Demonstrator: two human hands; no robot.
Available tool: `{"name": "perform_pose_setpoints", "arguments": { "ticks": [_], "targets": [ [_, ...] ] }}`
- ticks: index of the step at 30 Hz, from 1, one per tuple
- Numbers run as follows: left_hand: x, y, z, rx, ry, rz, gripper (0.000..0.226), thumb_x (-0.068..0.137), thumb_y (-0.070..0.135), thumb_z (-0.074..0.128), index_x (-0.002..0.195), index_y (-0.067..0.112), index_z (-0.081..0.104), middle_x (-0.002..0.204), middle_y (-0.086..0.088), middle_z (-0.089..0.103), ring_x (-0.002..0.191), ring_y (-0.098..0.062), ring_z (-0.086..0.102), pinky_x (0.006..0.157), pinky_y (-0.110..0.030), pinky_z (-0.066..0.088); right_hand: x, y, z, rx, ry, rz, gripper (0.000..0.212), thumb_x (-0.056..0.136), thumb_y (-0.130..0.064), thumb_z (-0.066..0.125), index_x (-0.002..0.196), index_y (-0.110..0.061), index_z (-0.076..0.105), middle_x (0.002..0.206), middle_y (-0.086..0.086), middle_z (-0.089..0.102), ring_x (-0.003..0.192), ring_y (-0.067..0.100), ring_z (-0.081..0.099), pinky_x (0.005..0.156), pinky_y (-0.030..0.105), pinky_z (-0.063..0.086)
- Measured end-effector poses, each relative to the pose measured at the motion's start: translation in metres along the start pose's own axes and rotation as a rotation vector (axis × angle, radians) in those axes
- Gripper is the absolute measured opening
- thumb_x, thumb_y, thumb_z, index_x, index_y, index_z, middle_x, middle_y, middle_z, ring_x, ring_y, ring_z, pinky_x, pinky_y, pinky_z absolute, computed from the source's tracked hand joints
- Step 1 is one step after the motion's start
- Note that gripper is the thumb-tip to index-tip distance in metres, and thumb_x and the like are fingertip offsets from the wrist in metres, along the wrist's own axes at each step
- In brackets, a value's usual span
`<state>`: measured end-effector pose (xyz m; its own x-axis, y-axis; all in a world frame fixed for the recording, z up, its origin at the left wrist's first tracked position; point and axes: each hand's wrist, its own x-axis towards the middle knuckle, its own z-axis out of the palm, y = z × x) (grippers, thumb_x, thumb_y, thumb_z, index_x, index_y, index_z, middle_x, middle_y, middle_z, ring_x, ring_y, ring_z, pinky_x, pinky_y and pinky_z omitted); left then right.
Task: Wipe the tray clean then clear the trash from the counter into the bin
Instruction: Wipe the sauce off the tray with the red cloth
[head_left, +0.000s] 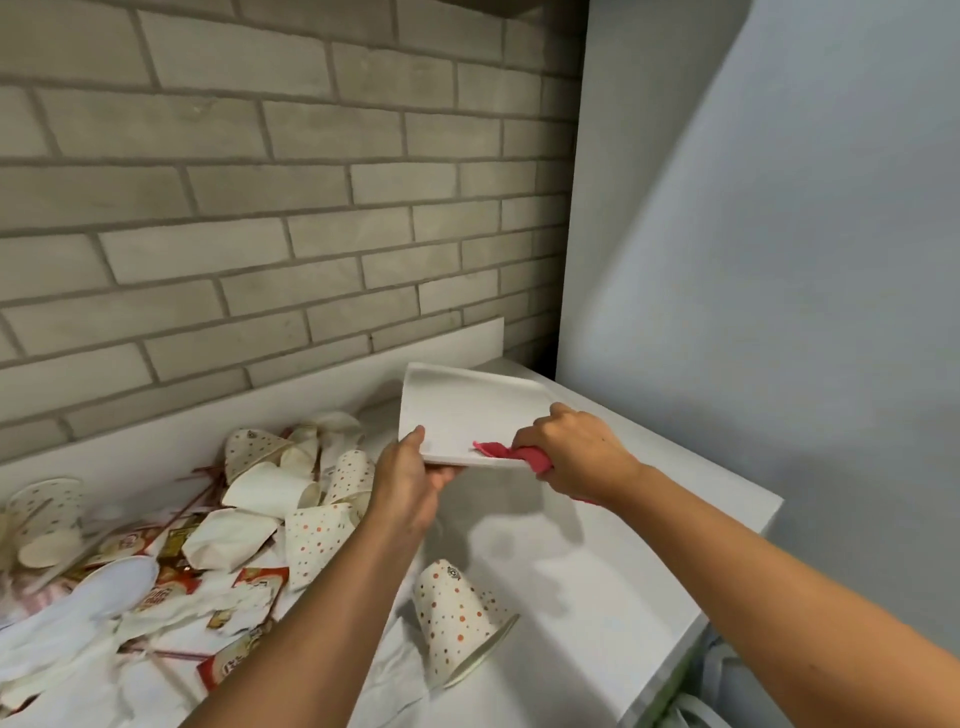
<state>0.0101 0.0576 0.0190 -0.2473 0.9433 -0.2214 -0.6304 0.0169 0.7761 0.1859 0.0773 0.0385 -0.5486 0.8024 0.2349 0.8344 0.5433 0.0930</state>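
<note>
In the head view, we see the white tray (467, 410) just right of the frame's centre, lifted off the white desk (597, 571) and tilted, its shadow falling on the surface below. We cannot tell whether its far edge touches the desk.

The left hand (408, 478) pinches the tray's near left corner, with the thumb lying on top and the fingers (448, 474) tucked underneath. The right hand (576, 457) is curled round a bunched red cloth (519, 456) and presses it onto the tray's near edge, with a tip of cloth poking out to the left over the white surface. Both bare forearms reach in from the bottom of the frame.

The trash covers the desk in the lower left: a heap of crushed paper cups (270, 483), some plain and some dotted, lying over red and white wrappers (254, 582), thin red sticks (200, 496) and white napkins (62, 639). One dotted cup (454, 618) lies on its side apart from the heap, at bottom centre, between the forearms.

A grey brick wall (260, 182) fills the upper left, and a plain pale wall (779, 260) fills the right.
</note>
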Motion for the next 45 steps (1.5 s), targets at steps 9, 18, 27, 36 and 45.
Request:
{"name": "perform_pose_setpoints", "arguments": {
  "ticks": [9,18,27,36,45],
  "targets": [
    [0.021,-0.033,0.009,0.113,-0.123,-0.06,0.026,0.101,0.013,0.036,0.091,-0.003,0.054,0.091,-0.016,0.062,0.083,-0.027,0.063,0.085,-0.044,0.053,-0.001,0.043,0.04,-0.064,0.171,0.076,0.027,0.087,-0.013,0.058,0.106,-0.028,0.066,0.088,-0.003,0.065,0.087,0.022,0.05,0.064,0.028,0.026],
    [0.037,-0.069,0.019,0.276,-0.016,-0.253,0.017,0.096,-0.005,0.031,0.103,-0.011,0.046,0.082,-0.019,0.055,0.063,-0.028,0.058,0.041,-0.023,0.054,-0.004,0.075,0.074,0.222,0.093,0.522,0.039,0.083,-0.012,0.061,0.119,-0.026,0.06,0.109,0.0,0.06,0.105,0.024,0.053,0.075,0.032,0.049],
    [0.062,-0.104,0.018,0.252,0.057,-0.32,0.017,0.095,-0.008,0.031,0.104,-0.007,0.045,0.103,-0.023,0.056,0.05,-0.029,0.065,0.044,-0.028,0.056,0.001,0.077,0.113,0.738,0.081,0.775,0.047,0.075,-0.009,0.072,0.118,-0.017,0.056,0.116,0.015,0.05,0.087,0.019,0.044,0.083,0.024,0.044],
    [0.082,-0.122,0.011,0.715,-0.058,-0.268,0.029,0.095,0.0,0.033,0.123,0.008,0.037,0.073,-0.018,0.058,0.052,-0.025,0.061,0.042,-0.024,0.05,0.01,0.096,0.14,0.654,-0.053,0.702,0.05,0.073,-0.027,0.078,0.119,-0.021,0.061,0.115,0.011,0.056,0.088,0.016,0.041,0.077,0.019,0.032],
    [0.101,-0.115,0.006,0.778,-0.105,-0.272,0.046,0.098,0.008,0.04,0.14,0.017,0.026,0.07,-0.012,0.059,0.051,-0.02,0.066,0.051,-0.027,0.052,0.032,0.107,0.15,0.583,-0.089,0.673,0.045,0.077,-0.029,0.076,0.119,-0.02,0.061,0.116,0.013,0.052,0.087,0.017,0.041,0.076,0.02,0.034]
  ]
}}
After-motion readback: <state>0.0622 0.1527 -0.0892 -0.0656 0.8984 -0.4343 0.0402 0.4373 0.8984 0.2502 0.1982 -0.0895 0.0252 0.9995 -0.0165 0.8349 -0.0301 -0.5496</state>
